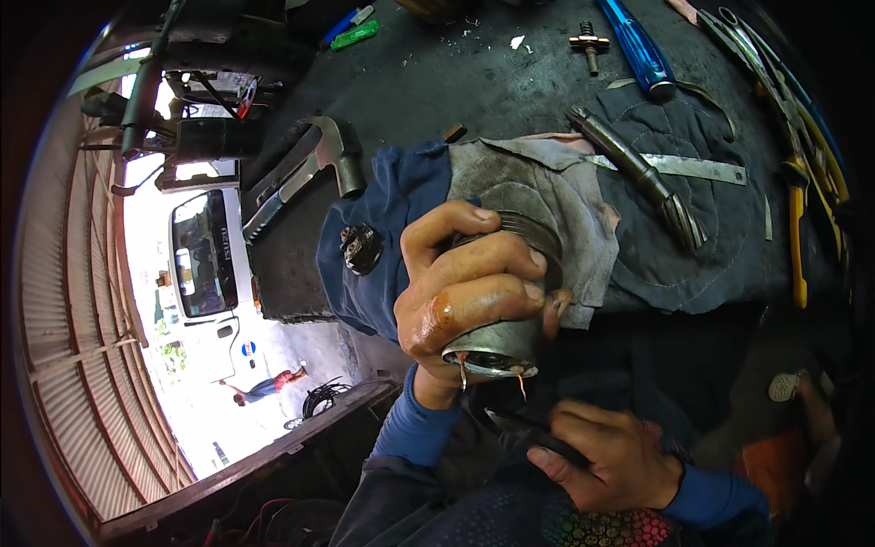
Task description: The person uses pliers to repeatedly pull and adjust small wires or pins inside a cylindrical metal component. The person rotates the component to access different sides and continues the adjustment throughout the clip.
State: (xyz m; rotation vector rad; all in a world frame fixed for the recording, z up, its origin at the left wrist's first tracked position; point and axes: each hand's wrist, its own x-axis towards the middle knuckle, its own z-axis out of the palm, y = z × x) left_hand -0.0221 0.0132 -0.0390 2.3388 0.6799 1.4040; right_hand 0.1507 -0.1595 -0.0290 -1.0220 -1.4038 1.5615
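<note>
My left hand is wrapped round a grey metal cylinder, apparently a small motor housing, with ridges near its far end. From the cylinder's near end stick two short wires with bare strands. Just below and to the right, my right hand is closed round a slim dark tool. Its pointed tip lies close to the wire ends but apart from them; its exact kind is unclear. Beneath and beyond the cylinder are a grey rag and a blue cloth. A small black part rests on the blue cloth.
A claw hammer lies on the dark bench at left. On the right are a fluted metal shaft, a steel strip, a blue-handled screwdriver and yellow-handled tools. Beyond the bench stands a white truck, with a person nearby.
</note>
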